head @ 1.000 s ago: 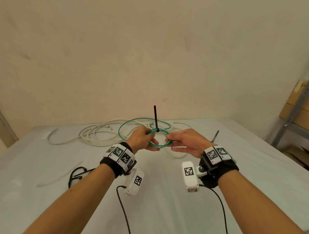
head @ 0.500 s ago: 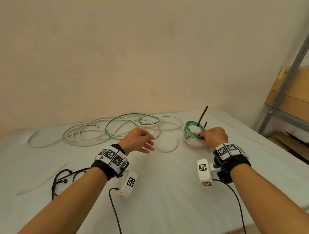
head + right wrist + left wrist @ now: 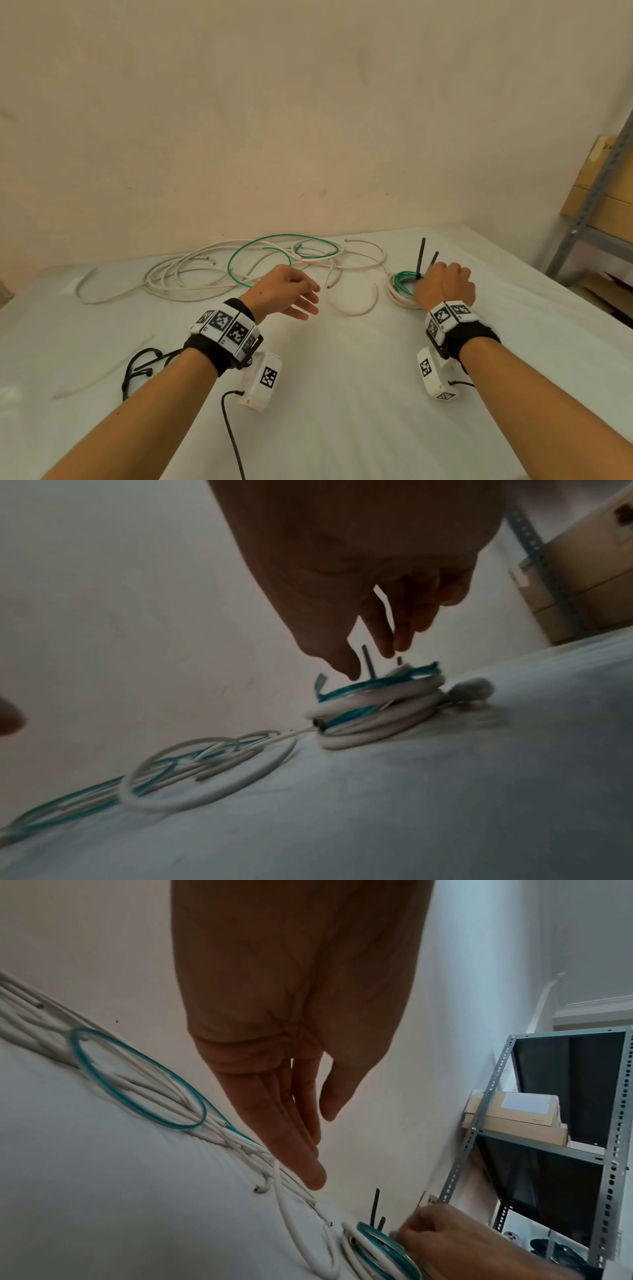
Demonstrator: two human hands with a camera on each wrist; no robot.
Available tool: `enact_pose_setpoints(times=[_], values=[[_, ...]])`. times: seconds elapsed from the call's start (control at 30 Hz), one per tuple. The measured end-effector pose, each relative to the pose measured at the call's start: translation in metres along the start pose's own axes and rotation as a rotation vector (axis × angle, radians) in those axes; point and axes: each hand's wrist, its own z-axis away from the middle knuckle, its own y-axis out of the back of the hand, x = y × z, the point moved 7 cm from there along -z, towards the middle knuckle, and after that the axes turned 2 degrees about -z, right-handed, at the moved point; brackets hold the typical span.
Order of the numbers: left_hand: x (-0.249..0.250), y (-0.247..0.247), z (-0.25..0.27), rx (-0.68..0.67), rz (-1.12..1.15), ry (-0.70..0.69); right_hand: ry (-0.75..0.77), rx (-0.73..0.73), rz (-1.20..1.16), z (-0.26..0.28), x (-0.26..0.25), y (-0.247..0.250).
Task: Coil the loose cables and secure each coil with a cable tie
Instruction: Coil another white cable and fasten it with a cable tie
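Observation:
A small green coil (image 3: 404, 280) lies on top of a white coil (image 3: 399, 300) at the table's right rear. Two black cable ties (image 3: 422, 255) stick up from them. My right hand (image 3: 442, 284) hovers directly over the stack. In the right wrist view its thumb and fingers hang straight down around one tie (image 3: 367, 661), just above the green coil (image 3: 369, 688), gripping nothing. My left hand (image 3: 315, 298) floats open above the table's middle, its fingers (image 3: 308, 1164) extended and empty. Loose white cables (image 3: 178, 277) and a loose green cable (image 3: 253, 250) lie beyond it.
A short curved white cable piece (image 3: 356, 308) lies between my hands. A black cable (image 3: 137, 365) sits near my left forearm. A metal shelf (image 3: 589, 212) with cardboard boxes (image 3: 613, 192) stands past the table's right edge. A wall closes off the far side.
The right hand carried the tied green coil from the centre to the right, set it on the white coil and let go. The left hand released the coil and now hangs open.

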Motion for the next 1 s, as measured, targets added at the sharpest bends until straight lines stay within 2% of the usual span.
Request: enact_pose_setpoints(times=[0.07,0.1,0.23,0.3,0.37,0.43,0.63,0.73,0.83,0.9,0.93,1.0], values=[[-0.005,0.005,0.000,0.012,0.005,0.008,0.127,0.049,-0.052,0.005,-0.027,0.000],[-0.007,0.007,0.001,0.020,0.006,0.009,0.202,0.014,-0.129,0.008,-0.044,-0.003],[-0.014,0.015,0.003,0.048,0.018,0.014,0.355,-0.395,-0.417,0.029,-0.113,-0.032],[-0.017,0.020,0.005,0.061,0.026,0.017,0.394,-0.520,-0.368,0.044,-0.140,-0.042],[-0.018,0.026,0.006,0.075,0.036,0.013,0.440,-0.547,-0.279,0.054,-0.158,-0.046],[-0.018,0.031,0.008,0.088,0.038,-0.001,0.440,-0.549,-0.340,0.058,-0.168,-0.046],[-0.013,0.045,0.009,0.127,0.057,-0.036,0.189,-0.562,-1.276,0.051,-0.177,-0.011],[-0.003,0.047,0.009,0.144,0.113,-0.080,0.199,-0.656,-1.575,0.053,-0.182,0.021],[0.013,0.050,0.002,0.144,0.309,-0.060,0.330,-0.823,-1.572,0.073,-0.191,0.041],[0.024,0.051,-0.003,0.088,0.470,-0.014,0.488,-0.912,-1.390,0.091,-0.198,0.043],[0.031,0.053,-0.004,0.061,0.506,-0.026,0.574,-0.906,-1.253,0.098,-0.201,0.043],[0.044,0.059,-0.001,0.068,0.454,-0.106,0.695,-0.794,-0.996,0.102,-0.203,0.041]])
